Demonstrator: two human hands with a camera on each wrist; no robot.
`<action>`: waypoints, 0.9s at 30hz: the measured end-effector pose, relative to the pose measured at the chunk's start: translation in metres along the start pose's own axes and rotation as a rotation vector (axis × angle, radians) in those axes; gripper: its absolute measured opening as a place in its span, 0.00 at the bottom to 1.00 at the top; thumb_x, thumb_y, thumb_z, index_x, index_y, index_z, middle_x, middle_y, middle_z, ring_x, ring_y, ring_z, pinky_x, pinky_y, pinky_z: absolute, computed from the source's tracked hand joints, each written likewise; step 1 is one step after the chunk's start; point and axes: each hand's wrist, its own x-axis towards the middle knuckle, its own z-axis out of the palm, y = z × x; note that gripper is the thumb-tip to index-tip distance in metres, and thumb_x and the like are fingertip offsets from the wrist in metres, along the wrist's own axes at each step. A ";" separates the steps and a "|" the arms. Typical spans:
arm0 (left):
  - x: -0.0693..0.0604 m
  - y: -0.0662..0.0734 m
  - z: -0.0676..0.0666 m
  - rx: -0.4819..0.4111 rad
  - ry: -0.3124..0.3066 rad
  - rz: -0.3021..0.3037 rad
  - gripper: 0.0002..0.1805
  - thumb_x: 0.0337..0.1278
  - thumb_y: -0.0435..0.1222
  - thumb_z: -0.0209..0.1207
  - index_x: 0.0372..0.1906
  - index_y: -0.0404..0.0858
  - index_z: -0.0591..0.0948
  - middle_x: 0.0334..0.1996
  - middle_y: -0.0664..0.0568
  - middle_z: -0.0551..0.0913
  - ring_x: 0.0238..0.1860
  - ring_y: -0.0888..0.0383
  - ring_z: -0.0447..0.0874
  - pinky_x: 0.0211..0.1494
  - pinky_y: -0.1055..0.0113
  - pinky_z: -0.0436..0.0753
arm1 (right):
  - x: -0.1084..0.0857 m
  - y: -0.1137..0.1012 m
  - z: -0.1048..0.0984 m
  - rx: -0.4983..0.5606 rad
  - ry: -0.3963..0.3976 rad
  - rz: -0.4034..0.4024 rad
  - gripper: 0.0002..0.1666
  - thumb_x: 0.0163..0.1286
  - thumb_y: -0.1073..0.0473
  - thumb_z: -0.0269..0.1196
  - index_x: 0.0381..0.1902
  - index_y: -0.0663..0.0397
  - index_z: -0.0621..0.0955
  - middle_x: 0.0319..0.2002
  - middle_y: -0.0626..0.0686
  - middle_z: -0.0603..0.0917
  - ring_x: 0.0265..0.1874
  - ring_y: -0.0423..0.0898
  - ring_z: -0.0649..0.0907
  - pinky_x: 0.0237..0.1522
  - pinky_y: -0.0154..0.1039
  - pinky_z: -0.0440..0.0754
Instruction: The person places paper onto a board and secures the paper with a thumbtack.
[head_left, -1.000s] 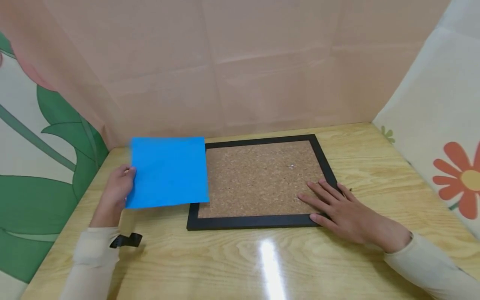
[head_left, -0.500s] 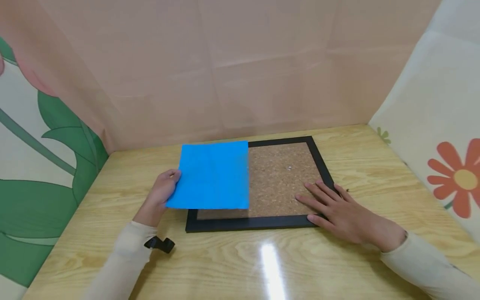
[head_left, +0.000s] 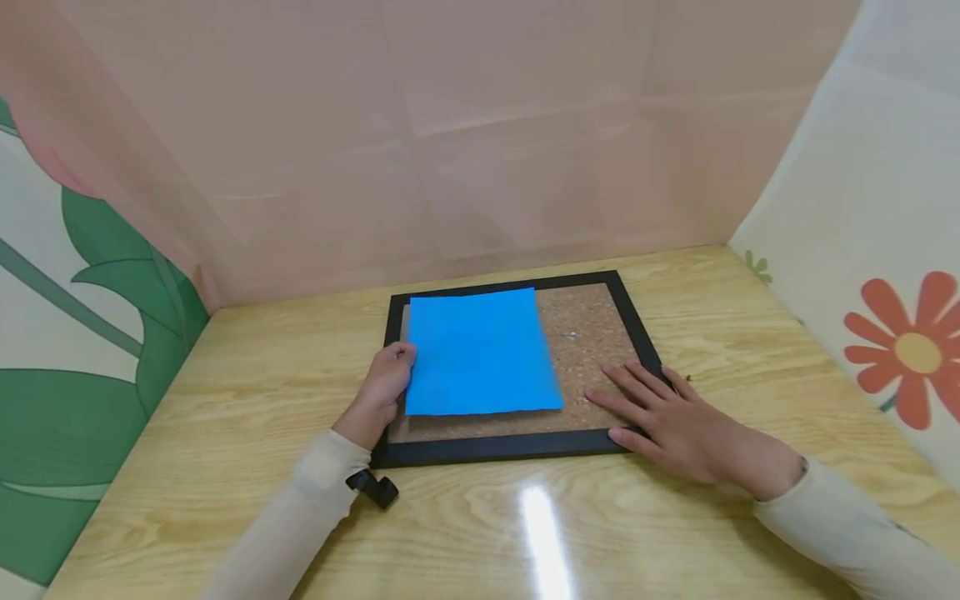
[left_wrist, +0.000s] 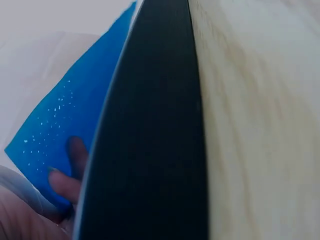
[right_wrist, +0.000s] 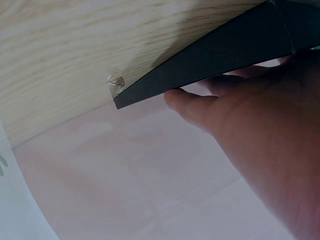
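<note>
In the head view my left hand [head_left: 382, 387] pinches the left edge of a square sheet of blue paper [head_left: 480, 354]. The paper lies over the left and middle part of a black-framed cork board [head_left: 577, 317], with a thin shadow under its near edge. Fingers [left_wrist: 65, 186] show against the underside of the sheet in the left wrist view, beside the black frame [left_wrist: 150, 120]. My right hand [head_left: 690, 437] rests with spread fingers on the board's near right corner. The right wrist view shows that hand [right_wrist: 250, 115] against the frame's edge.
The board lies on a wood-grain table [head_left: 450, 525]. A clear push pin [right_wrist: 117, 84] lies on the table close to the frame. A tiny shiny thing [head_left: 572, 335] sits on the cork. Behind stands a pink-beige backdrop [head_left: 420, 167], with printed flowers on both sides.
My left hand has carried the blue paper rightward from beside the board to over the cork. The right hand has stayed on the board's corner.
</note>
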 end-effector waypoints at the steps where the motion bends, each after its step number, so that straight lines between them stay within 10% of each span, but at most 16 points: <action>1: 0.000 0.000 0.002 0.004 -0.002 0.001 0.20 0.80 0.40 0.41 0.65 0.34 0.72 0.65 0.42 0.68 0.62 0.48 0.67 0.67 0.53 0.69 | 0.000 0.000 0.000 0.001 -0.002 0.000 0.32 0.80 0.36 0.44 0.78 0.25 0.57 0.81 0.52 0.49 0.79 0.62 0.51 0.72 0.69 0.47; 7: -0.001 -0.001 0.011 0.033 -0.041 0.016 0.19 0.81 0.41 0.41 0.63 0.36 0.73 0.42 0.48 0.71 0.37 0.55 0.72 0.37 0.66 0.73 | 0.001 0.000 -0.002 -0.002 -0.008 0.005 0.32 0.80 0.36 0.44 0.78 0.25 0.56 0.81 0.52 0.49 0.80 0.62 0.50 0.72 0.69 0.45; 27: 0.007 -0.001 0.019 0.031 -0.124 0.018 0.24 0.80 0.45 0.43 0.68 0.35 0.71 0.27 0.51 0.75 0.19 0.59 0.72 0.21 0.69 0.74 | 0.003 0.005 0.005 -0.004 0.005 -0.012 0.32 0.80 0.38 0.44 0.79 0.25 0.55 0.81 0.52 0.49 0.80 0.61 0.50 0.72 0.68 0.46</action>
